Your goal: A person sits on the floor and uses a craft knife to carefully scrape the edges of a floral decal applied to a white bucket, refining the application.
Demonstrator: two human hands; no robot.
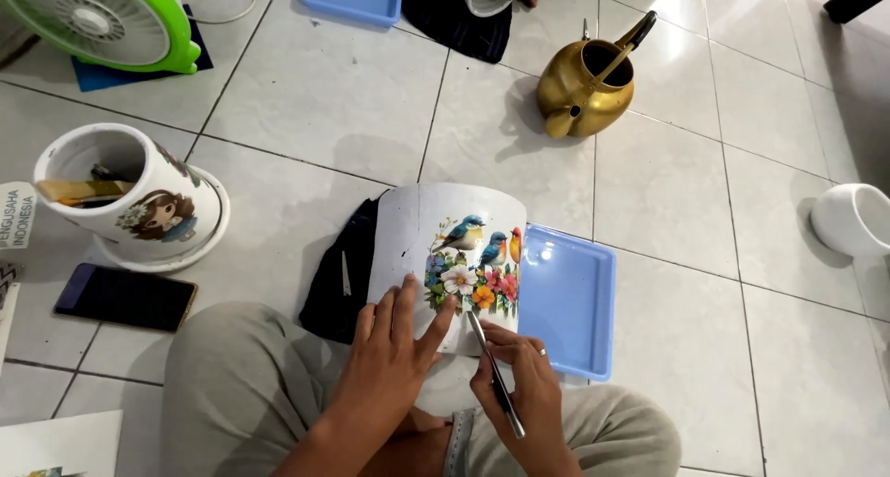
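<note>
At lower centre of the frame a white pot (450,254) lies on its side on a dark cloth (338,287) on the tiled floor (306,97), its bird-and-flower picture (477,268) facing up. The left hand (394,347) lies open, fingers flat against the pot. The right hand (519,384) grips a thin metal tool (494,373) whose tip meets the picture. A blue tray (570,301) lies just right. At left stands another decorated pot (130,194), with a dark phone (125,297) below it; a gold kettle (584,88) sits upper right and a green fan (102,18) upper left.
</note>
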